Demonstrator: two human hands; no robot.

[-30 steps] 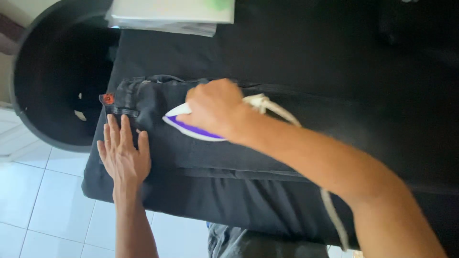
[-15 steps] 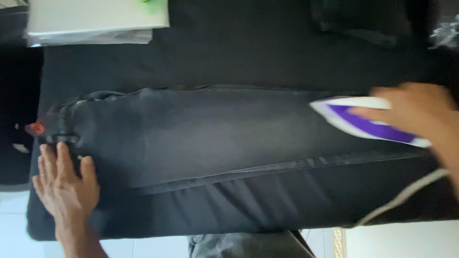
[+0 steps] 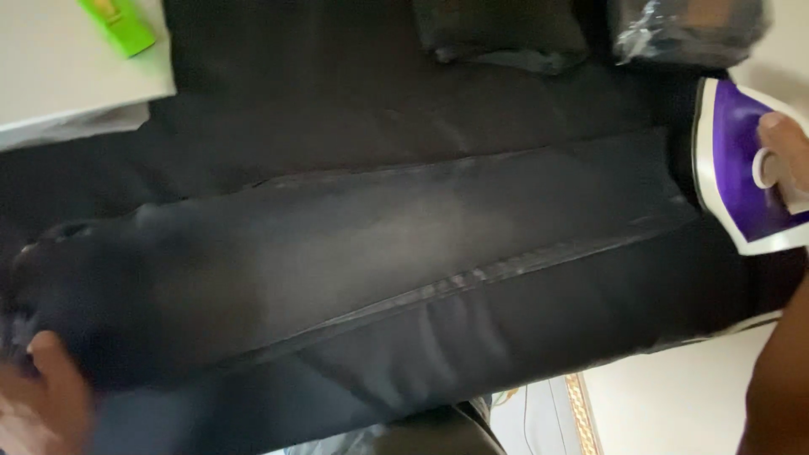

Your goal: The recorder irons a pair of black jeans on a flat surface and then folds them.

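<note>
At the far left edge the left hand (image 3: 42, 396) lies blurred on the waist end of the jeans (image 3: 379, 253), fingers spread flat and gripping nothing. Above it, in the top left corner, a white surface (image 3: 67, 76) carries a small green object (image 3: 118, 25), well apart from the hand.

The jeans stretch across the middle from left to right, dark grey and faded pale along the leg, with a seam running slantwise toward the lower left. They lie flat on a black cover (image 3: 337, 93) that reaches past them above and below. At the top, near the middle, a dark bundle of cloth (image 3: 497, 34) rests on the cover, and just right of it sits something wrapped in clear plastic (image 3: 683, 29).

At the right edge the iron (image 3: 742, 168), purple with a white rim, sits at the hem end of the jeans. The right hand (image 3: 788, 160) is closed round its handle, only partly in view, the forearm coming up from the lower right corner.
</note>
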